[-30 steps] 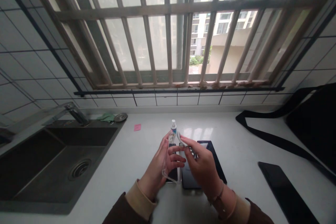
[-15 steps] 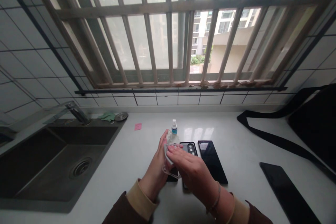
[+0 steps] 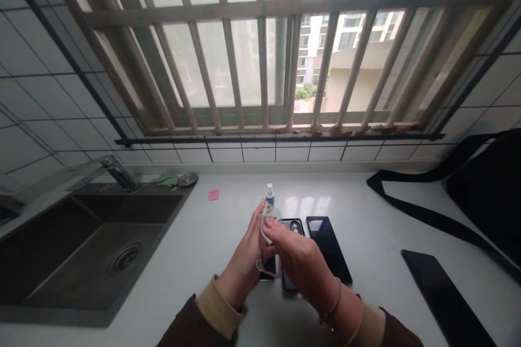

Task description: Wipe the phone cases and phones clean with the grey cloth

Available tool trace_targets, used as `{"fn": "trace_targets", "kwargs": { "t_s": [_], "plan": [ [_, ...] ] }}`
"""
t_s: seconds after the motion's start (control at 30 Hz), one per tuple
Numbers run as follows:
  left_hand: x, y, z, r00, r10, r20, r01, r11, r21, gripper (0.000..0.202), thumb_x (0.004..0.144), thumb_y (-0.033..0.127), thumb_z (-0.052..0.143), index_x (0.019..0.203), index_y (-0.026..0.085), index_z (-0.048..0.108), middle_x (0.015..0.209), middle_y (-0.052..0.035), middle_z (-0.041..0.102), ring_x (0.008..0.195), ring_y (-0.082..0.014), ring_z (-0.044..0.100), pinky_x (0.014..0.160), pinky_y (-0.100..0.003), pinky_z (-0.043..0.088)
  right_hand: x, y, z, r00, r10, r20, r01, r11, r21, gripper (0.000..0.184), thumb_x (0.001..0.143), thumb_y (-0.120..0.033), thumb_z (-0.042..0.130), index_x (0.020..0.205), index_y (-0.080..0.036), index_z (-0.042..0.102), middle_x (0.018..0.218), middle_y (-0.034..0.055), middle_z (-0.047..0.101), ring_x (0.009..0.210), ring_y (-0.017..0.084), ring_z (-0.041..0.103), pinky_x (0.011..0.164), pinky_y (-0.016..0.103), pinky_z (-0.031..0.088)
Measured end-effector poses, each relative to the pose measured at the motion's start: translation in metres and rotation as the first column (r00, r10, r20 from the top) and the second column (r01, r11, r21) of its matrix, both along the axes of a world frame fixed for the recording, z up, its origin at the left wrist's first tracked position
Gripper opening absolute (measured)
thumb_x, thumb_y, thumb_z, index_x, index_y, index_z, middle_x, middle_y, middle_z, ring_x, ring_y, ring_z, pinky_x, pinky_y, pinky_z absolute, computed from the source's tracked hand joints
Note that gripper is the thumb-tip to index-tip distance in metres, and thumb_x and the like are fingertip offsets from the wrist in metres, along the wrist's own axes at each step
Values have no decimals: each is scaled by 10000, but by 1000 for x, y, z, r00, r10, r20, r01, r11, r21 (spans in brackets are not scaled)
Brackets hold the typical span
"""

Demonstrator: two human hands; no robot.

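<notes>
My left hand [image 3: 239, 260] grips a clear phone case [image 3: 278, 269] by its left side, tilted above the counter. My right hand [image 3: 299, 252] has its fingers bent over the case, pressing what looks like a small white cloth [image 3: 265, 233] against it. The fingers hide most of the cloth. Just behind the case stands a small spray bottle [image 3: 269, 191] with a white cap. Under my hands lie a dark phone [image 3: 266, 276], mostly covered, and a black phone case [image 3: 290, 284] with camera cutouts. A black phone [image 3: 330, 252] lies right of them.
A steel sink [image 3: 81, 260] with a faucet [image 3: 118, 173] is at the left. Behind it sit a green cloth [image 3: 166, 179] and a drain cover [image 3: 188, 179]. A pink note [image 3: 214, 195] lies on the counter. At right are a black slab [image 3: 443, 293] and a bag strap [image 3: 423, 211].
My right fingers and the white cloth have slid slightly along the clear phone case, toward its upper end. The case has turned a little in my left hand.
</notes>
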State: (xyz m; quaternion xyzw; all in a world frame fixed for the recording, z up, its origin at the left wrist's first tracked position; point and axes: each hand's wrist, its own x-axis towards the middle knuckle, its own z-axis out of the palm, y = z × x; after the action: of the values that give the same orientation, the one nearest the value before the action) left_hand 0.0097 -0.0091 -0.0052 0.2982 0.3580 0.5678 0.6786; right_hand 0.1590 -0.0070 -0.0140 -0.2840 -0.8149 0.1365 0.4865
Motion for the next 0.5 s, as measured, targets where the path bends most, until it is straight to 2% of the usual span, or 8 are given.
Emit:
{"fn": "trace_targets", "kwargs": {
  "t_s": [0.07,0.13,0.27,0.37,0.5],
  "plan": [
    [-2,3,2,995,96,8,-95,995,-18,758,965,557,702,1628,343,405,1231,-135,728,958,-251,757,841,-368,614,-4,-5,4,994,109,10,-109,994,-3,534,1022,-32,489,1482,-258,637,1479,72,669,1375,219,643,1188,402,546],
    [-5,5,4,991,136,21,-135,990,-40,802,958,566,707,1649,378,347,1135,-116,754,854,-234,756,799,-381,622,-5,-10,8,980,195,33,-196,981,2,515,1029,-35,500,1476,-250,637,1481,76,668,1385,214,634,1195,400,541],
    [-13,7,10,982,172,83,-168,984,-55,814,962,587,695,1653,430,294,1147,-109,762,848,-218,755,762,-355,622,-3,-15,15,954,285,89,-286,958,-2,502,1023,-19,508,1463,-222,637,1468,88,679,1392,201,627,1205,376,528],
    [-17,7,14,973,196,120,-191,980,-46,795,980,593,666,1656,398,295,1175,-126,760,871,-215,756,799,-354,618,-2,-12,15,963,241,125,-245,969,18,472,1023,-32,507,1442,-198,646,1460,104,685,1386,202,633,1199,370,530],
    [-15,5,17,982,122,144,-129,991,40,771,1000,548,659,1655,350,305,1218,-140,750,972,-259,764,952,-457,595,-1,-5,8,985,72,154,-84,994,75,481,1026,-40,492,1446,-221,642,1417,102,717,1359,221,660,1241,476,468]
  ]
}}
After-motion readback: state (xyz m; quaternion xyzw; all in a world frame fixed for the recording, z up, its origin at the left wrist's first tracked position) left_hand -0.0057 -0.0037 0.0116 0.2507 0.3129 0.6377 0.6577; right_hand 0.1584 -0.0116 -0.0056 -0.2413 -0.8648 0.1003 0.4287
